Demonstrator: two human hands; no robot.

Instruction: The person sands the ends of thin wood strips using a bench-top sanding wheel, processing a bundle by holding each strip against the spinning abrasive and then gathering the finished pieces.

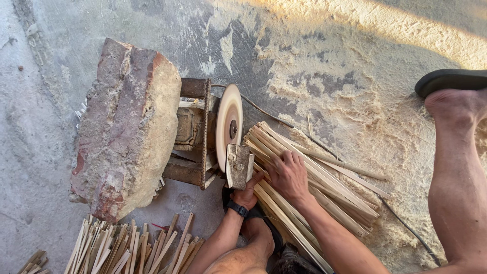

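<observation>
1. I'm reading the step as feeding sticks to the round tan sanding disc (229, 123) on the rusty metal motor frame (195, 134).
2. Left hand (248, 192), wearing a black wristband, is curling closed around the base of a small worn wooden guide block (238, 165) just beside the disc.
3. Right hand (289, 175) is lying fingers spread, pressing on the pile of long pale split bamboo sticks (314, 182) on the concrete floor (324, 56).
4. Next move, I judge, is calling for one stick pulled free.
5. No containers; shorter cut sticks (132, 248) are lying loose below a big reddish stone block (127, 127).
</observation>
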